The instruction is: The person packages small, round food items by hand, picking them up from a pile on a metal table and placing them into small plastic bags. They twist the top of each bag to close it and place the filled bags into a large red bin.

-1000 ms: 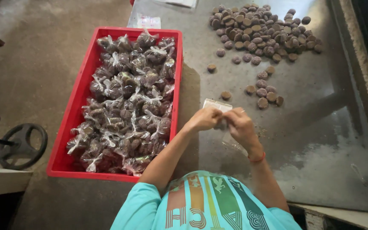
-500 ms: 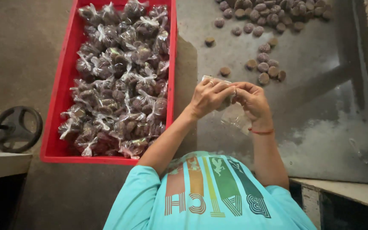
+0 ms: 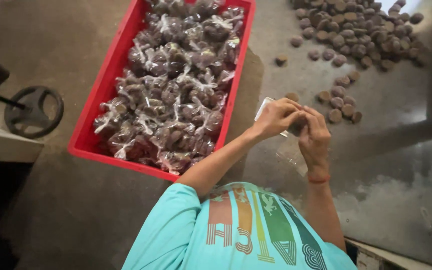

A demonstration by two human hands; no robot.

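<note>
Hands meet above the grey floor: left hand and right hand pinch a small clear bag beside the red crate, seemingly mid-packing; tying looks due.

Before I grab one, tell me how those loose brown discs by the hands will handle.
The brown discs look flat and stubby, so they would probably slide rather than roll. They seem small and light. Their matte, rough surfaces suggest easy grip, perhaps crumbly edges; hardness cannot be told.
</note>
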